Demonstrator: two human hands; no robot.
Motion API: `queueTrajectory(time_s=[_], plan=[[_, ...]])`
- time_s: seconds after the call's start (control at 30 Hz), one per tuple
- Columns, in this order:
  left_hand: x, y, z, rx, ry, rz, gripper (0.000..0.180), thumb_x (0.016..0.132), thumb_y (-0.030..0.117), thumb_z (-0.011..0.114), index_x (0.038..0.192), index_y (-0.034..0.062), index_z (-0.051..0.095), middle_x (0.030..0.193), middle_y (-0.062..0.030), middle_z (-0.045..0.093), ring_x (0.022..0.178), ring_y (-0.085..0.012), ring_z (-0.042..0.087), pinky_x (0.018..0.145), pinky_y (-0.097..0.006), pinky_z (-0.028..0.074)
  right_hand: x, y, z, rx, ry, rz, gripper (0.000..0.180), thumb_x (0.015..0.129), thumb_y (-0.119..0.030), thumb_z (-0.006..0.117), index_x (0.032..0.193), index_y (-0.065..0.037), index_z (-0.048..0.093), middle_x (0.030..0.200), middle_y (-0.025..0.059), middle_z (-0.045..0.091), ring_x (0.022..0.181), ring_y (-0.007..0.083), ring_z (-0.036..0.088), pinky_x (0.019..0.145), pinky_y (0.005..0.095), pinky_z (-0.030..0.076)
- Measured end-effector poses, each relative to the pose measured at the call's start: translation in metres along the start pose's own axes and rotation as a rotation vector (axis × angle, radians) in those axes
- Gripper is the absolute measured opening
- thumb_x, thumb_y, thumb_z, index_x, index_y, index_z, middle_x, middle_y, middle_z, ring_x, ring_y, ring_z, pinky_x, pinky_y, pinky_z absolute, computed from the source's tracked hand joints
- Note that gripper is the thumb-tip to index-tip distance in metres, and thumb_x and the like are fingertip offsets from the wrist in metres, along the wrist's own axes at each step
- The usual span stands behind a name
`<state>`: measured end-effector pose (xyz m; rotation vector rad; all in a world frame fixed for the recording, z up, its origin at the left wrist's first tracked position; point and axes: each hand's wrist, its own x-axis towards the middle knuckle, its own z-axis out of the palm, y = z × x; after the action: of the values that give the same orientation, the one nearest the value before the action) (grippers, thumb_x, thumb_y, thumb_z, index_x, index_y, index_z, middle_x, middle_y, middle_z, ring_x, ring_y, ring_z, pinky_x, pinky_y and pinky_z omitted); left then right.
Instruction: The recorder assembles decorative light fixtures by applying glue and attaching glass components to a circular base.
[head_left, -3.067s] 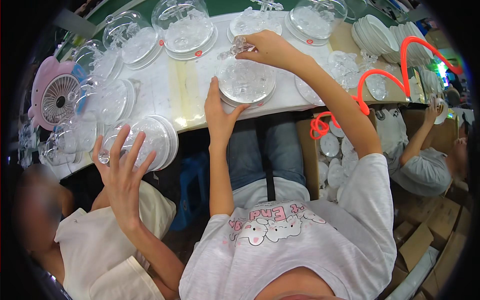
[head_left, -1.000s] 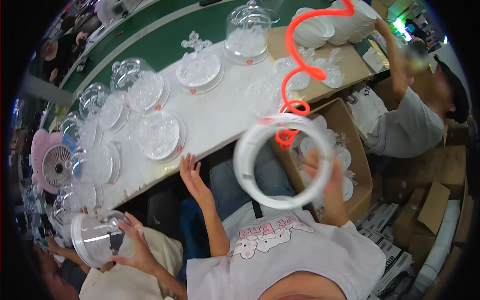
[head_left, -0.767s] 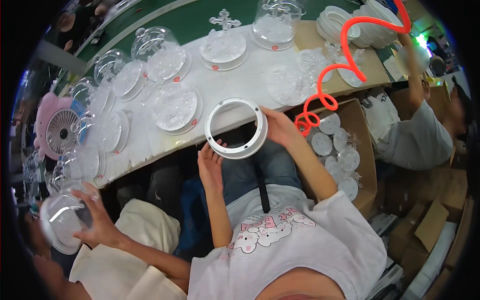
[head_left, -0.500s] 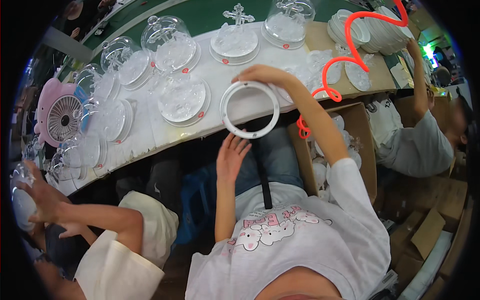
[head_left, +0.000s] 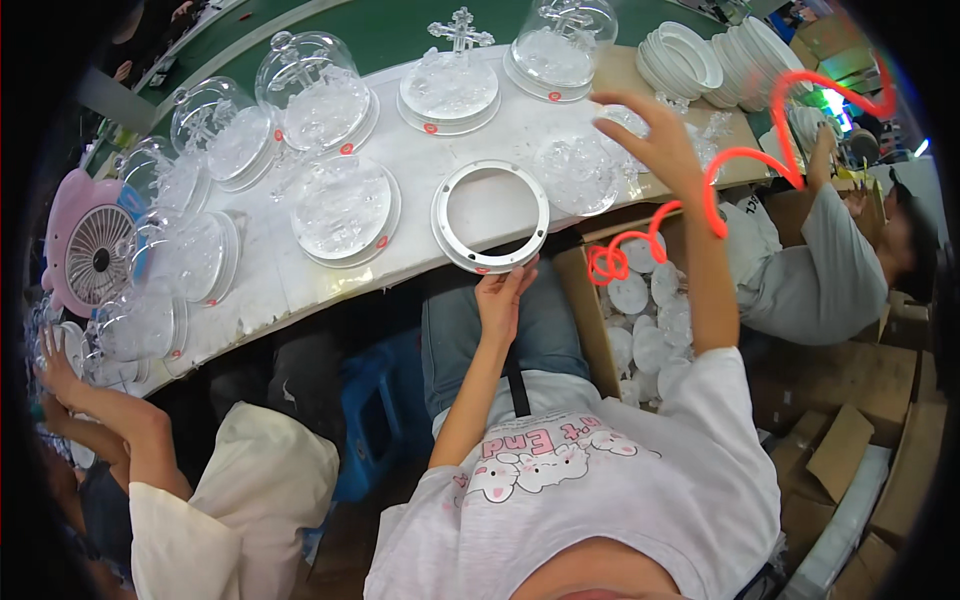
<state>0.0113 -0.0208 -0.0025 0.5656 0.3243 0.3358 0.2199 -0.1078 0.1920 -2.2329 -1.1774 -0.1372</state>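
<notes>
A white ring-shaped base (head_left: pixel 441 222) lies at the table's near edge in front of me, its centre open. My left hand (head_left: pixel 502 300) grips its near rim, beside a small red mark. Over the table to the right, my right hand (head_left: pixel 655 145) is open and holds nothing, its thumb and fingers spread apart. Below and left of those fingers lies a clear round plate with crystal-like pieces (head_left: pixel 580 175). To the ring's left is a finished-looking white base topped with clear pieces (head_left: pixel 345 210). Farther back, a similar base carries a clear cross (head_left: pixel 462 32).
Clear domes (head_left: pixel 315 90) cover several bases on the left. White rings are stacked (head_left: pixel 680 60) at the back right. A red coiled hose (head_left: pixel 745 160) hangs beside my right arm. A cardboard box (head_left: pixel 585 300) holds clear discs. A pink fan (head_left: pixel 85 240) and co-workers flank me.
The ring has come down onto the table edge, with my left hand now on its near rim. My right hand has let go of it and moved right. The hose has swung right.
</notes>
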Motion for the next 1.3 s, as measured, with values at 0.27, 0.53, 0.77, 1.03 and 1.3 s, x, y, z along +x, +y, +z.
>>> queueTrajectory(time_s=[0.27,0.53,0.77,1.03,1.3], plan=[[0.004,-0.003,0.003,0.009,0.099,0.040,0.022,0.083,0.002,0.050,0.104,-0.0040,0.052,0.102,-0.0136,0.057,0.097,-0.0281,0.055,0.077,-0.031,0.050,-0.020,0.034,0.015,-0.078,-0.251,0.607,0.060,0.068,-0.037,0.067,0.110,0.000,0.048,0.071,0.0123,0.058,0.056,0.0169,0.056,0.056,0.0282,0.046],[0.008,0.003,0.010,0.053,0.132,0.077,0.022,0.083,0.003,0.050,0.105,-0.0040,0.052,0.101,-0.0133,0.057,0.097,-0.0260,0.056,0.080,-0.032,0.048,-0.014,0.054,-0.011,0.406,-0.169,0.468,0.037,0.077,-0.016,0.060,0.104,0.007,0.049,0.081,0.0139,0.062,0.065,0.0149,0.060,0.059,0.0241,0.049],[0.014,0.002,0.007,0.056,0.125,0.122,0.021,0.084,0.004,0.050,0.103,-0.0052,0.052,0.099,-0.0143,0.058,0.095,-0.0259,0.056,0.081,-0.032,0.048,0.025,-0.025,0.050,0.564,-0.263,0.271,0.035,0.075,-0.020,0.062,0.101,0.003,0.056,0.074,0.0109,0.062,0.062,0.0130,0.060,0.057,0.0220,0.048],[0.013,0.002,0.006,0.053,0.122,0.133,0.019,0.084,0.003,0.049,0.101,-0.0056,0.053,0.097,-0.0148,0.059,0.092,-0.0260,0.058,0.079,-0.032,0.049,0.042,-0.042,0.078,0.257,-0.364,0.007,0.029,0.074,-0.024,0.062,0.096,-0.005,0.062,0.059,0.0089,0.059,0.055,0.0139,0.059,0.051,0.0239,0.044],[0.014,0.002,0.007,0.062,0.130,0.130,0.020,0.083,0.004,0.051,0.100,-0.0064,0.054,0.096,-0.0139,0.059,0.090,-0.0237,0.058,0.077,-0.030,0.049,0.050,-0.043,0.075,0.150,-0.491,-0.004,0.030,0.077,-0.025,0.059,0.101,-0.006,0.060,0.064,0.0070,0.060,0.058,0.0120,0.059,0.065,0.0242,0.044]])
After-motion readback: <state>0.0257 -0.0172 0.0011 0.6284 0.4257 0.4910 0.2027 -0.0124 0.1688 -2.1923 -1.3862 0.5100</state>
